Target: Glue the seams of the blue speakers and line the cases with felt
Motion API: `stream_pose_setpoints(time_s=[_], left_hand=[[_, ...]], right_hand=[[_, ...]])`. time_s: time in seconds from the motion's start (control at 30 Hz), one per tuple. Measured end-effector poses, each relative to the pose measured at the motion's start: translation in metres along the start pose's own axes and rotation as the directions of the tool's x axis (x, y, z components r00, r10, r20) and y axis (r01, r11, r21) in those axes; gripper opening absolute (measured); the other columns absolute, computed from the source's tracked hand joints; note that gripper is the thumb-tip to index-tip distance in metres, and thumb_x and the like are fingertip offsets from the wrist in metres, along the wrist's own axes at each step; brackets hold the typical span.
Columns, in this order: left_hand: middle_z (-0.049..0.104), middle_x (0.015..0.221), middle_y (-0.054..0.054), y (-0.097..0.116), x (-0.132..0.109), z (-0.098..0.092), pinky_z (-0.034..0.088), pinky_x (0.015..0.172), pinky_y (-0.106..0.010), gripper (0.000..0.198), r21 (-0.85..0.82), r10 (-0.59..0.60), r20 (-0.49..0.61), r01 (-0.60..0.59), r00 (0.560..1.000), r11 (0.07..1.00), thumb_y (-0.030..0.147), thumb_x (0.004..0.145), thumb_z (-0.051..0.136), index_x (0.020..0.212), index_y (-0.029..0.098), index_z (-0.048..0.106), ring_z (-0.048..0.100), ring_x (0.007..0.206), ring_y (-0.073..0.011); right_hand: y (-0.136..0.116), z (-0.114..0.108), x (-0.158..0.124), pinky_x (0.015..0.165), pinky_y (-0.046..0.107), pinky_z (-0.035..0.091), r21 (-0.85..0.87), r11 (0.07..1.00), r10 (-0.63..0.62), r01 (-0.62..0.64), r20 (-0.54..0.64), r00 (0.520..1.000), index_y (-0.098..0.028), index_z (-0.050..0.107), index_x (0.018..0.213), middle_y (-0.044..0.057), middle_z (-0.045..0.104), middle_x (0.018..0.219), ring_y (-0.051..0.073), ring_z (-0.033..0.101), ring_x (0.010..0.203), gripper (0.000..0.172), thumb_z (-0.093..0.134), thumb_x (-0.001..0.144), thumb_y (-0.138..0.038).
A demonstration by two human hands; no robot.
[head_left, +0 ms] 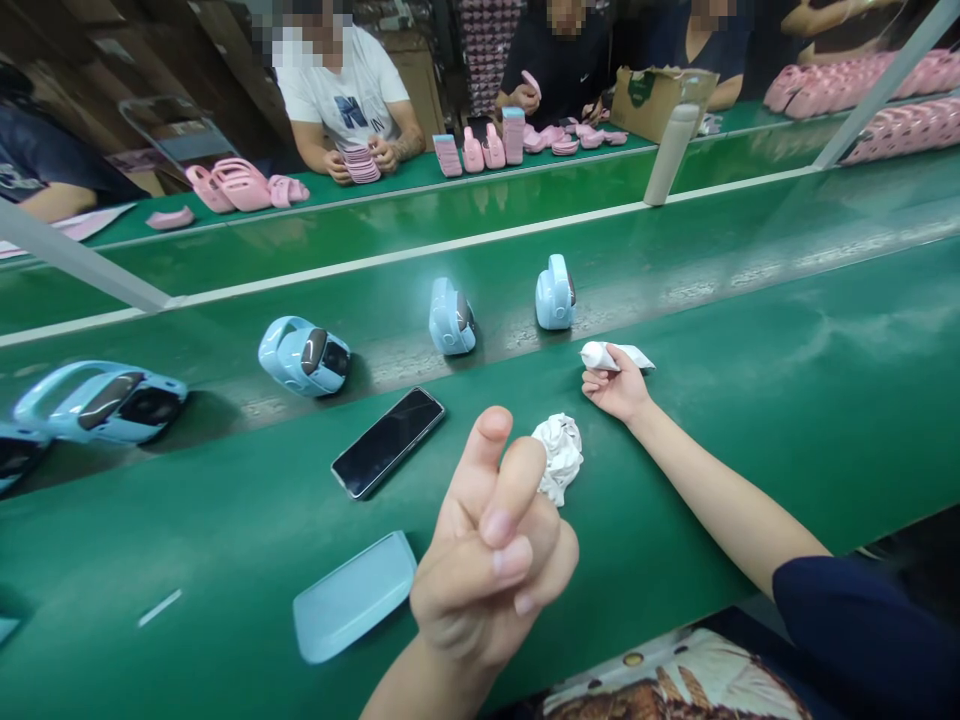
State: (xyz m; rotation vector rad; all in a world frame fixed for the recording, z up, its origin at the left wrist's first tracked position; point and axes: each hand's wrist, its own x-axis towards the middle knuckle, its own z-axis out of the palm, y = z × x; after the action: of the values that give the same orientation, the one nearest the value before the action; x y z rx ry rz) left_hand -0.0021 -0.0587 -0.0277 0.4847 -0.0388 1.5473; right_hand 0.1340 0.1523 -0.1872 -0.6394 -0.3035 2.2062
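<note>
The left hand (495, 560) is raised close to the camera, one finger straight up, the others curled in and the thumb laid against them; nothing shows in its grasp, though the inside of the palm is hidden; the right hand (619, 388) has its fingers wrapped around a white tube (596, 354), thumb on top, the tube lying sideways over the near table (750, 420) close to the belt (510, 340); a crumpled white wad (562, 455) lies between the hands, partly hidden behind the left; a dark phone (388, 443) rests aslant beyond a shallow blue tray (356, 600), which sits just left of the left hand; a thin white strip (160, 608) lies further left; glossy blue pieces (556, 293) stand spaced along the belt, the leftmost cut off by the frame; across it, a white bottle (671, 155) stands near an open carton (660, 100); at the far bench (405, 180) a person in a white shirt (352, 85) holds a stack of pink parts (361, 165)
</note>
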Motion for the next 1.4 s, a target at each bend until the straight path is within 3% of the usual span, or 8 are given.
stream_pose_setpoints(time_s=[0.5, 0.8, 0.97, 1.13, 1.27, 1.4], left_hand=[[0.052, 0.075, 0.012, -0.001, 0.001, -0.002, 0.021, 0.032, -0.010, 0.040, -0.089, -0.033, 0.078, 0.040, 0.996, 0.995, 0.000, 0.083, 0.053, 0.116, 0.021, 0.047, 0.014, 0.037, 0.0005], [0.035, 0.068, 0.012, 0.001, 0.003, -0.003, 0.020, 0.031, -0.014, 0.041, -0.103, -0.039, 0.086, 0.048, 0.996, 0.994, 0.001, 0.079, 0.052, 0.114, 0.021, 0.045, 0.013, 0.037, -0.0010], [0.035, 0.068, 0.012, 0.001, 0.003, -0.004, 0.023, 0.033, -0.014, 0.041, -0.086, -0.021, 0.118, 0.032, 0.993, 0.996, 0.002, 0.079, 0.053, 0.116, 0.018, 0.046, 0.014, 0.038, -0.0011], [0.032, 0.066, 0.009, -0.001, 0.001, -0.001, 0.026, 0.038, -0.017, 0.040, 0.167, -0.012, 0.092, -0.004, 0.996, 0.986, 0.007, 0.080, 0.056, 0.117, 0.020, 0.051, 0.021, 0.041, -0.0028], [0.036, 0.067, 0.007, 0.000, -0.005, 0.007, 0.030, 0.046, -0.019, 0.033, 0.433, 0.057, -0.001, -0.051, 0.998, 0.900, 0.019, 0.083, 0.062, 0.115, 0.025, 0.054, 0.029, 0.047, -0.0042], [0.039, 0.066, 0.007, 0.001, -0.010, 0.011, 0.032, 0.048, -0.019, 0.032, 0.551, 0.138, 0.007, -0.119, 0.990, 0.826, 0.022, 0.084, 0.063, 0.114, 0.025, 0.054, 0.030, 0.048, -0.0047]], right_hand=[[-0.001, -0.001, 0.000, 0.041, 0.018, 0.035, 0.002, 1.000, -0.002, 0.002, 0.006, 1.000, -0.021, 0.047, 0.073, -0.007, 0.033, 0.050, 0.009, 0.032, 0.042, 0.029, 0.044, 0.097, -0.037], [-0.001, 0.001, -0.001, 0.041, 0.018, 0.034, 0.004, 1.000, 0.000, 0.000, -0.018, 1.000, -0.020, 0.049, 0.074, -0.006, 0.033, 0.049, 0.008, 0.032, 0.041, 0.032, 0.038, 0.099, -0.036], [-0.002, 0.000, -0.001, 0.041, 0.017, 0.035, 0.000, 1.000, -0.004, 0.004, -0.019, 1.000, -0.021, 0.048, 0.075, -0.007, 0.033, 0.050, 0.009, 0.033, 0.042, 0.028, 0.044, 0.097, -0.037], [-0.002, 0.000, -0.001, 0.041, 0.018, 0.035, 0.000, 1.000, -0.006, 0.006, -0.017, 1.000, -0.020, 0.050, 0.076, -0.006, 0.034, 0.050, 0.009, 0.033, 0.042, 0.029, 0.040, 0.099, -0.036], [-0.002, 0.000, -0.001, 0.041, 0.018, 0.035, 0.000, 1.000, -0.005, 0.005, -0.016, 1.000, -0.021, 0.049, 0.076, -0.006, 0.034, 0.049, 0.009, 0.032, 0.042, 0.029, 0.040, 0.099, -0.035], [-0.002, 0.000, 0.000, 0.041, 0.018, 0.035, -0.003, 1.000, -0.006, 0.006, -0.013, 1.000, -0.021, 0.049, 0.075, -0.007, 0.033, 0.050, 0.009, 0.032, 0.041, 0.027, 0.045, 0.097, -0.036]])
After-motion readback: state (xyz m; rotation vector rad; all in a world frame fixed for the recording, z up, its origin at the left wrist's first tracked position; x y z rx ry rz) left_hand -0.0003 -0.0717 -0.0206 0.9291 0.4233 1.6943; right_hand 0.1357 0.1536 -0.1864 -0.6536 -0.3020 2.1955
